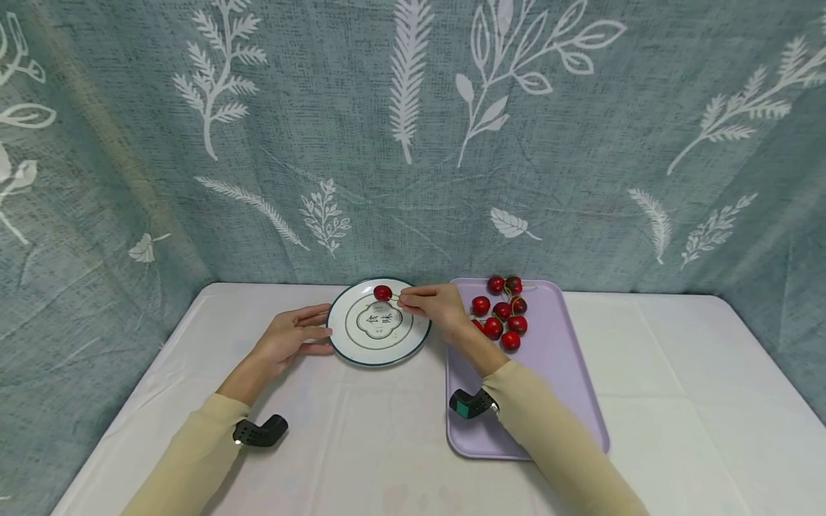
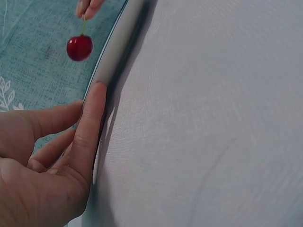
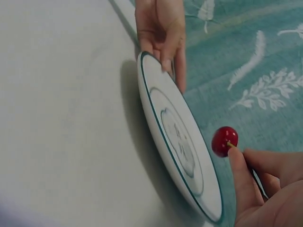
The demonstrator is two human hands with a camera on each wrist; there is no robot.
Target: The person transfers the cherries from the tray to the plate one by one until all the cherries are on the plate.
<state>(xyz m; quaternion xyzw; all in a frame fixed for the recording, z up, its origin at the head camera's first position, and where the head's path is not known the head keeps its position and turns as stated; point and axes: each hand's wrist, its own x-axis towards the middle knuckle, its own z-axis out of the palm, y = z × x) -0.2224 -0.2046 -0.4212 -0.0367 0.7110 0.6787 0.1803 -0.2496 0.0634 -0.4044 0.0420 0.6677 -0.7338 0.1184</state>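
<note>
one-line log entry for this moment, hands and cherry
left hand: touches plate rim | right hand: pinches cherry stem over plate | tray: more cherries

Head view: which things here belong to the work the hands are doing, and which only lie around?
In the work: cherry, pinched by its stem in the right hand; plate, touched at its rim by the left hand; tray holding more cherries.

Lying about: white tablecloth; leaf-print curtain.
</note>
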